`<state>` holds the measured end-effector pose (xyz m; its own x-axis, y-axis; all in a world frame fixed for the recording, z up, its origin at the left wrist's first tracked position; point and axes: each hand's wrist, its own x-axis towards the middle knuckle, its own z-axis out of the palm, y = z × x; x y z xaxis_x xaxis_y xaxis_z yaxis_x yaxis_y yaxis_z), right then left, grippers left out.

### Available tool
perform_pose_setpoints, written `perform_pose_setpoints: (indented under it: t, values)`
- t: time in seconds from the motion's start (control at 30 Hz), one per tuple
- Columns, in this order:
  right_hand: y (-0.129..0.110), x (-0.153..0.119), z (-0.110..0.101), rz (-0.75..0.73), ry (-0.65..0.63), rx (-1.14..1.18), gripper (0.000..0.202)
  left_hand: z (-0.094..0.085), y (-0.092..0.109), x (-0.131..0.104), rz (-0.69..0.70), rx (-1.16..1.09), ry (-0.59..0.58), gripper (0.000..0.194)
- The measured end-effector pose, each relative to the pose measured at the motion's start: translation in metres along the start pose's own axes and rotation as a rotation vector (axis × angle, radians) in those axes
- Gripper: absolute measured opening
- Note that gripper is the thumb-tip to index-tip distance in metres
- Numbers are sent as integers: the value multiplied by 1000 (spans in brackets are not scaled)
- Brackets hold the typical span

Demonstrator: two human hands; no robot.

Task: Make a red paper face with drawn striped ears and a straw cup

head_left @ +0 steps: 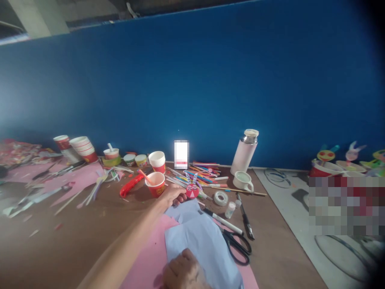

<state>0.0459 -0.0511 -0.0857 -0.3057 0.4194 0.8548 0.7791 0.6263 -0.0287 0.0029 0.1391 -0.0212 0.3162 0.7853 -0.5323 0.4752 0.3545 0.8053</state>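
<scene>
My left hand (pixel 176 195) reaches forward over the table, its fingers curled at the edge of a small red round paper face (pixel 192 192) with two patterned ears, and appears to grip it. My right hand (pixel 184 271) is closed in a fist near the bottom, over a light blue paper sheet (pixel 200 230); what its fingers hold, if anything, is hidden. Beneath the blue sheet lies pink paper (pixel 147 253). Black-handled scissors (pixel 239 245) and a white marker (pixel 227 222) rest along the blue sheet's right side.
Paper cups (pixel 155 184) stand behind my left hand, beside a red cutter-like tool (pixel 130 185). Further right are a tape roll (pixel 221 198), a mug (pixel 242 181), a flask (pixel 245 152) and a black pen (pixel 247 220). Colourful sticks and markers (pixel 207 172) lie near the blue wall (pixel 192 80).
</scene>
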Motion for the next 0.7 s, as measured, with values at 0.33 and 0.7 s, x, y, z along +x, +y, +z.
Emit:
perform_pose_setpoints:
  t: [0.33,0.7]
  values:
    - [2,1,-1,-13,-5,4,62,3,6,-33,103,28,-66,29]
    - [-3,-14,7,-7,-283,61,41,56,9,-15,48,141,-160,30]
